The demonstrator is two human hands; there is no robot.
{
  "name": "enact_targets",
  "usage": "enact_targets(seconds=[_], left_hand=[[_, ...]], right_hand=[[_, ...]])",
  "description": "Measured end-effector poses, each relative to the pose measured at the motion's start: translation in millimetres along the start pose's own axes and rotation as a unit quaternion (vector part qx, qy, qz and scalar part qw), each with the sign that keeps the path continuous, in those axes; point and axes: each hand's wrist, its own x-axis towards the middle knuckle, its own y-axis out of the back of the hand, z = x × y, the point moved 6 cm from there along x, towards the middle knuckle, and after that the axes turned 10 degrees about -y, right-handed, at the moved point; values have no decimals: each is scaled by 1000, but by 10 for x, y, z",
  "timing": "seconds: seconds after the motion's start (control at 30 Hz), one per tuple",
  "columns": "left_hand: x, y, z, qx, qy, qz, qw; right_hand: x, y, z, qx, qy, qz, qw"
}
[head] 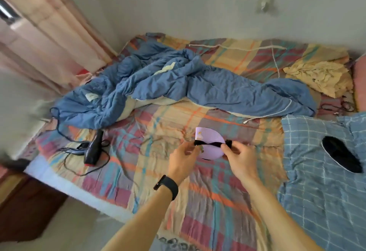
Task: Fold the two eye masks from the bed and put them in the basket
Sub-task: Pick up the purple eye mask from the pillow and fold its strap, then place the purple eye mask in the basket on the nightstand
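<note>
A lilac eye mask (209,138), folded in half, is held just above the plaid bed sheet (150,163) in the middle of the view. Its black elastic strap (210,143) stretches across it. My left hand (183,158), with a black watch on the wrist, pinches the strap's left end. My right hand (240,159) pinches the strap's right end at the mask's edge. A second eye mask (341,154), black with a pale rim, lies flat on the blue checked cloth (316,181) at the right. No basket is in view.
A black hair dryer (94,148) with tangled cord lies on the bed's left side. A crumpled blue duvet (178,84) spans the far half. Yellow cloth (320,76) is bunched at the far right. Curtains (49,38) hang at the left; the bed's left edge drops to the floor.
</note>
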Motion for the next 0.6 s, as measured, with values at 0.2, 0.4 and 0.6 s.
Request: enact_targets(seconds=[0.2,0.4,0.6], left_hand=[[-642,1984,-838,243,-1,128,962],[-1667,3836,-1797,369,43,249,895],[-2822,5229,-2657,383,129,316,858]], right_hand=[[-645,-1359,-855,-170,187,-124,960],[-1734,-2989,-1469,-257,381,-133,878],[-2973,-4599,-1853,-260,486,-178,815]])
